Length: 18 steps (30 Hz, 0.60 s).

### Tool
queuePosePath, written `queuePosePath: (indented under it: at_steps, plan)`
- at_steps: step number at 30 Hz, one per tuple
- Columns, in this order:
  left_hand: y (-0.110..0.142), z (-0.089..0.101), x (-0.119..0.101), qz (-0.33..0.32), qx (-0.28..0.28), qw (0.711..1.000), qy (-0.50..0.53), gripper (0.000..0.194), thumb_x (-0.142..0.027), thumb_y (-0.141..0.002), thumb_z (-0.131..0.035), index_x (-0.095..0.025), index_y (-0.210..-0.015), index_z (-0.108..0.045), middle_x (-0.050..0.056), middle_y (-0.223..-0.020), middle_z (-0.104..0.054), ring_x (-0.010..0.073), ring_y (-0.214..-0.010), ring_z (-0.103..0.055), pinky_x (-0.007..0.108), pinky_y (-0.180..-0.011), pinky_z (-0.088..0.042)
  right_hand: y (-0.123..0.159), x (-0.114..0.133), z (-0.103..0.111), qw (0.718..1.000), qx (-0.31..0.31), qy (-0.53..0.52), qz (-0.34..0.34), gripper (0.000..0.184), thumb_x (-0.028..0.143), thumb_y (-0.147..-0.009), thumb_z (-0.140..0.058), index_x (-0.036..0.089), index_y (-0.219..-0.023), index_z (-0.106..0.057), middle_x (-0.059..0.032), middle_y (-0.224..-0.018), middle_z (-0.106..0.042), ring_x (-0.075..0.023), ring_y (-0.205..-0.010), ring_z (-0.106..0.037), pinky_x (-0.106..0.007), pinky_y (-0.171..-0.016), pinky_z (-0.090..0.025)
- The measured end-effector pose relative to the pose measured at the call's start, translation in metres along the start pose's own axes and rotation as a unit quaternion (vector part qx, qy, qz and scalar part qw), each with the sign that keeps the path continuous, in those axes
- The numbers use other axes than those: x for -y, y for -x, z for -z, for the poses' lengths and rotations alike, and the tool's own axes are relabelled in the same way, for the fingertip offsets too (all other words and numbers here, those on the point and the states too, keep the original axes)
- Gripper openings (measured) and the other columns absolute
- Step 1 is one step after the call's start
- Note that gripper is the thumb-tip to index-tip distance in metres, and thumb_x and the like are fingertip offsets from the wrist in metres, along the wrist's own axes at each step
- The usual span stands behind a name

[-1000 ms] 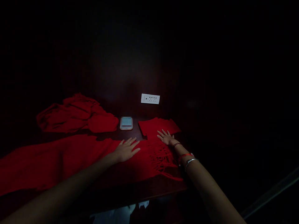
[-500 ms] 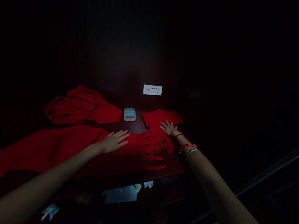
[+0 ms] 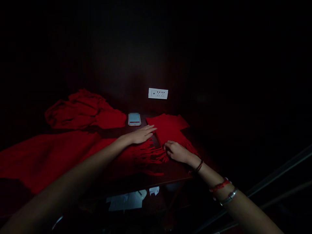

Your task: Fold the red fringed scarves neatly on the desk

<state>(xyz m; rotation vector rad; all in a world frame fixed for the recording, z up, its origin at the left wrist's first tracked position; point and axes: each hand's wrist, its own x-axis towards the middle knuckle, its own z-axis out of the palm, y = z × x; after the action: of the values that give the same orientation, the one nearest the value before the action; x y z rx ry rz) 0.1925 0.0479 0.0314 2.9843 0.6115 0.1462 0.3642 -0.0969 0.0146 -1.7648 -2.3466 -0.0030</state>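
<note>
In the frame's middle, the left hand [image 3: 143, 134] is flat, holding nothing. The right hand [image 3: 177, 152] curls at the red scarf [image 3: 168, 128]; I can't tell if it grips.

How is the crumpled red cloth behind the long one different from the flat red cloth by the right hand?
The crumpled cloth lies in a bunched heap; the flat cloth is spread smoothly.
The crumpled cloth is left of the phone; the flat cloth is right of it.
No hand is on the crumpled cloth; the right hand is at the flat cloth's near edge.
Both are red.
</note>
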Motion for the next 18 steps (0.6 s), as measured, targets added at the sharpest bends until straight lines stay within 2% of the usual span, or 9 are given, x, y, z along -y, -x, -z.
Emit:
queuePosePath:
  at_steps: [2, 4, 7, 9, 12, 14, 16, 18]
  plan:
    - [-0.033, -0.015, -0.022, -0.042, 0.052, 0.998, -0.001, 0.044, -0.034, -0.087, -0.016, -0.024, -0.129, -0.02, 0.0, -0.137, -0.01, 0.016, -0.124, -0.008, 0.034, -0.099, -0.014, 0.01, 0.003, 0.004, 1.0, 0.013, -0.005, -0.003, 0.023, 0.0, -0.066, -0.037, 0.013, -0.079, -0.051, -0.0053, -0.081, -0.051, -0.0117, -0.075, -0.046, -0.022, -0.07, -0.034]
    - [-0.051, -0.029, -0.032, -0.041, 0.09, 0.995, -0.01, 0.044, -0.036, -0.086, -0.017, -0.027, -0.129, -0.018, -0.001, -0.137, -0.01, 0.0192, -0.125, -0.007, 0.04, -0.099, -0.014, 0.026, 0.005, 0.009, 1.0, 0.024, -0.015, 0.001, 0.026, -0.003, -0.064, -0.036, 0.014, -0.076, -0.052, -0.0051, -0.081, -0.05, -0.0115, -0.074, -0.045, -0.021, -0.068, -0.034]
    - [-0.057, -0.039, -0.029, -0.044, 0.1, 0.994, -0.015, 0.044, -0.036, -0.086, -0.016, -0.029, -0.13, -0.013, -0.003, -0.137, -0.007, 0.02, -0.125, -0.004, 0.044, -0.098, -0.013, 0.05, 0.005, 0.021, 0.997, 0.061, -0.05, 0.024, 0.026, -0.004, -0.063, -0.036, 0.015, -0.071, -0.053, -0.0034, -0.079, -0.05, -0.0102, -0.071, -0.046, -0.02, -0.067, -0.034]
    - [-0.055, -0.04, -0.024, -0.047, 0.104, 0.993, -0.012, 0.045, -0.037, -0.086, -0.016, -0.029, -0.13, -0.013, -0.003, -0.137, -0.006, 0.02, -0.125, -0.003, 0.044, -0.098, -0.012, 0.054, 0.002, 0.03, 0.995, 0.066, -0.076, 0.028, 0.028, -0.005, -0.063, -0.035, 0.015, -0.069, -0.054, -0.002, -0.075, -0.051, -0.0094, -0.069, -0.046, -0.02, -0.066, -0.034]
    - [-0.055, -0.039, -0.019, -0.045, 0.099, 0.994, -0.005, 0.045, -0.039, -0.086, -0.014, -0.03, -0.13, -0.013, -0.004, -0.137, -0.007, 0.02, -0.125, -0.005, 0.045, -0.098, -0.011, 0.032, -0.003, 0.033, 0.997, -0.03, -0.065, -0.02, 0.029, -0.004, -0.066, -0.033, 0.014, -0.074, -0.055, -0.003, -0.075, -0.053, -0.0107, -0.071, -0.046, -0.021, -0.069, -0.034]
    - [-0.056, -0.04, -0.018, -0.044, 0.09, 0.995, -0.003, 0.045, -0.04, -0.086, -0.013, -0.031, -0.13, -0.013, -0.004, -0.137, -0.008, 0.0196, -0.125, -0.005, 0.044, -0.098, -0.011, 0.007, -0.004, 0.023, 0.996, -0.078, -0.035, -0.028, 0.027, 0.0, -0.068, -0.036, 0.014, -0.081, -0.054, -0.0052, -0.082, -0.053, -0.0129, -0.079, -0.045, -0.024, -0.073, -0.033]
    - [-0.057, -0.042, -0.017, -0.05, 0.085, 0.995, -0.011, 0.046, -0.041, -0.085, -0.016, -0.03, -0.13, -0.014, -0.004, -0.137, -0.008, 0.0198, -0.125, -0.005, 0.044, -0.098, -0.012, -0.013, 0.0, 0.008, 0.998, -0.062, -0.006, -0.011, 0.023, 0.002, -0.068, -0.039, 0.014, -0.081, -0.054, -0.0064, -0.086, -0.053, -0.0143, -0.082, -0.044, -0.025, -0.074, -0.033]
    - [-0.057, -0.042, -0.017, -0.057, 0.084, 0.995, -0.022, 0.047, -0.041, -0.085, -0.018, -0.029, -0.13, -0.015, -0.003, -0.137, -0.008, 0.0197, -0.125, -0.005, 0.044, -0.098, -0.012, -0.018, 0.005, -0.005, 0.999, -0.033, 0.012, 0.005, 0.02, 0.002, -0.067, -0.04, 0.014, -0.075, -0.054, -0.0062, -0.082, -0.053, -0.0141, -0.079, -0.044, -0.024, -0.072, -0.033]
